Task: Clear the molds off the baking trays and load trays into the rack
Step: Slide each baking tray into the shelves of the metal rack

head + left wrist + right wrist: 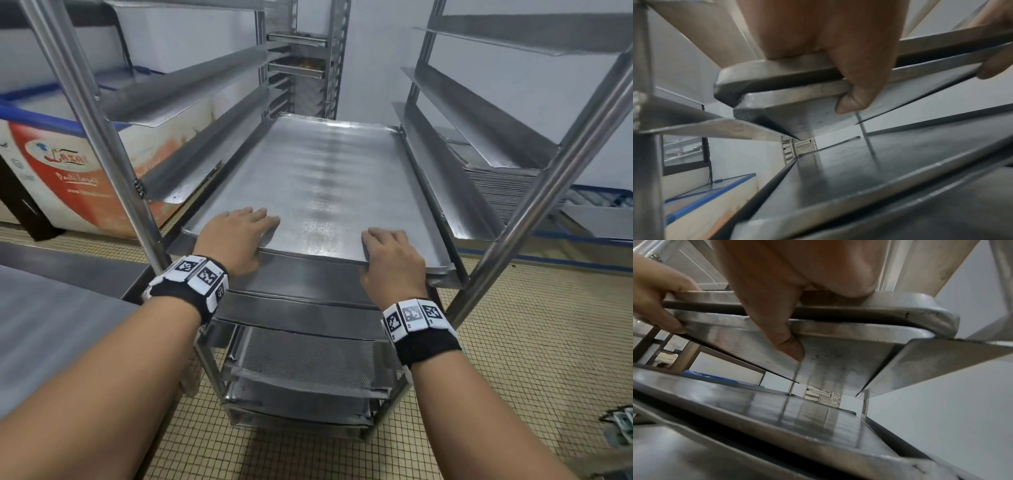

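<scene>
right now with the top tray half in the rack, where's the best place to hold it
By its near short edge, from the front. The tray lies flat on the rack rails with only that edge free; the left hand and right hand pinch it there, fingers on top, thumbs beneath.

A baking tray lay flat on the side runners of the rack, between its left and right posts, its near edge toward the person. The left hand and right hand sat on that near edge, left and right, thumbs beneath. Directly under it rested a second tray, touching it, with more trays on lower runners. A chest freezer stood left of the rack, a tray stack to its right, another rack behind.
</scene>
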The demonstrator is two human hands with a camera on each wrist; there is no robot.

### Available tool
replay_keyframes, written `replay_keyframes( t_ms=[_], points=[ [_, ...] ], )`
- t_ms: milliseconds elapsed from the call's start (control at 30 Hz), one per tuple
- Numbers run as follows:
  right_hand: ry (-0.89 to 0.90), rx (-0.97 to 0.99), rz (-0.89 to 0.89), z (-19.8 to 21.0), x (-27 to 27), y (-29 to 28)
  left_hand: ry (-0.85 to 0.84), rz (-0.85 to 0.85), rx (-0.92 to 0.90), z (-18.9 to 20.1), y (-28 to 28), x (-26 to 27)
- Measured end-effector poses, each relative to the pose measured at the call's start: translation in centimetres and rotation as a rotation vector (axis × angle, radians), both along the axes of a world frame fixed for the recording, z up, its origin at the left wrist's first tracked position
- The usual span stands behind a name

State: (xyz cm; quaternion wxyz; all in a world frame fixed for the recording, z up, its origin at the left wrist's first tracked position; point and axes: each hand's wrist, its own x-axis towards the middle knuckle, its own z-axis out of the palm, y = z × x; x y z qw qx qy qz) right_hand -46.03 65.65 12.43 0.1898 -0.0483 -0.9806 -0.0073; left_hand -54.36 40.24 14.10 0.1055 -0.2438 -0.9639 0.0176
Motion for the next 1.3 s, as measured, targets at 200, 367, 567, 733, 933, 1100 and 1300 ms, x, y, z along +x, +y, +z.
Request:
replay_keyframes(
  t_ms=[200, 367, 567, 733, 933, 1100, 1300],
  points=[
    [0.000, 0.050, -0.010, -0.1, 0.8, -0.5, 0.136, 0.084, 0.069, -2.4, -0.8, 2.7],
    [-0.015, 0.030, -0.015, -0.9, 3.6, -2.1, 0.067, 0.075, 0.113, -3.2, -3.2, 5.8],
    [-0.008, -0.037, -0.037, -3.3, 6.2, -7.0, -0.079, 0.185, 0.186, -4.4, -7.9, 10.2],
    [-0.130, -0.066, 0.127, -5.3, 7.1, -13.0, -0.252, 0.423, 0.326, -7.8, -14.1, 14.6],
    [-0.369, -0.238, 0.421, -7.3, 5.4, -20.4, -0.431, 0.873, 0.473, -15.5, -21.0, 19.9],
    [-0.537, -0.180, 0.578, -9.3, 2.8, -26.2, -0.555, 1.194, 0.494, -19.6, -24.6, 23.4],
    [-0.683, -0.138, 0.770, -11.9, -0.6, -31.5, -0.623, 1.275, 0.497, -23.5, -25.3, 26.8]
  ],
)
